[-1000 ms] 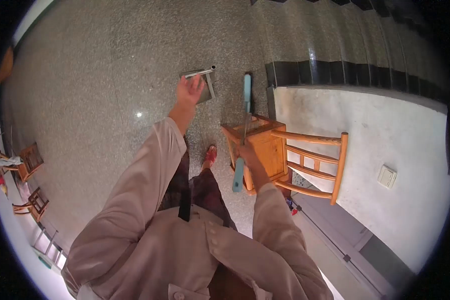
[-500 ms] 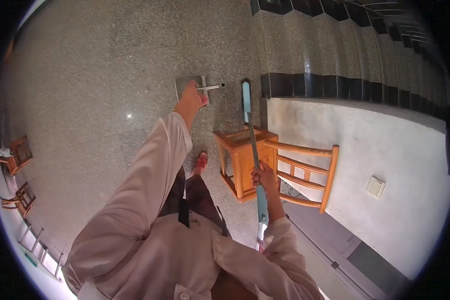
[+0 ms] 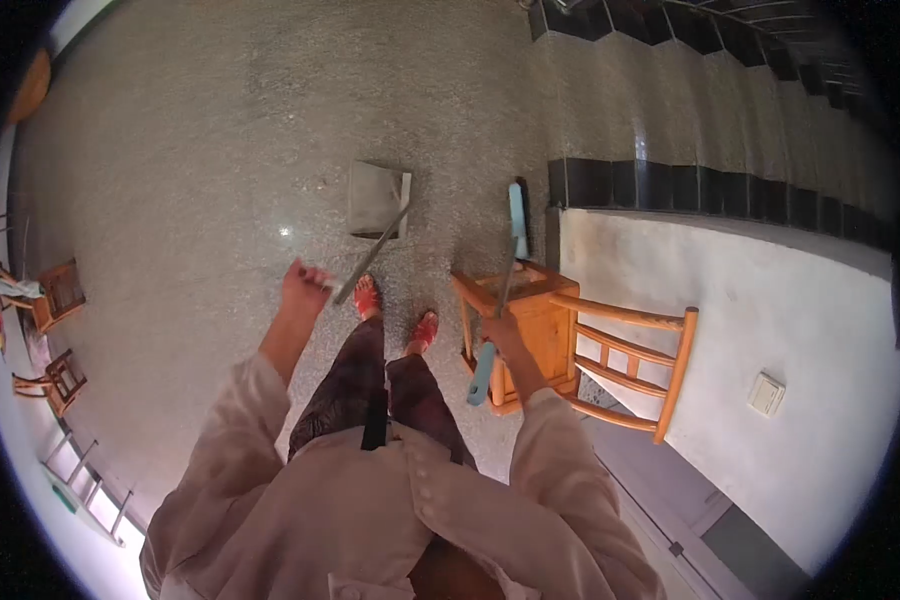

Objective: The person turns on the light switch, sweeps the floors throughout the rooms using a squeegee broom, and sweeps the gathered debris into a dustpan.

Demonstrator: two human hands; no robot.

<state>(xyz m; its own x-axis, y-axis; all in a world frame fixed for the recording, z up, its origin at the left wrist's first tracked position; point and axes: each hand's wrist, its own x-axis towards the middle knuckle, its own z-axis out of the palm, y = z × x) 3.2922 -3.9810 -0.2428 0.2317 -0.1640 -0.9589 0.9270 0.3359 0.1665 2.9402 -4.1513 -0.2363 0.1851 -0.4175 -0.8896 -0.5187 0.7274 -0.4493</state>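
Observation:
My left hand (image 3: 308,286) hovers in front of my legs with its fingers apart and slightly curled. Just right of its fingertips is the upper end of the dustpan's metal handle (image 3: 375,252), with a small gap that motion blurs. The grey dustpan (image 3: 376,198) rests on the floor ahead of my feet. My right hand (image 3: 501,332) is wrapped round the shaft of a broom (image 3: 509,280), above its light blue grip. The broom's light blue head with dark bristles (image 3: 519,215) points down to the floor, beyond the wooden chair.
A wooden chair (image 3: 537,325) stands close by my right hand, its back toward the white wall (image 3: 710,290). Stairs with dark edges (image 3: 660,110) rise at the upper right. Small wooden chairs (image 3: 62,290) stand at far left. My feet in red sandals (image 3: 425,328) are below the dustpan.
My left hand has come off the dustpan area and back toward my body. The dustpan's handle now slants up toward me. My right hand has shifted slightly left and up with the broom.

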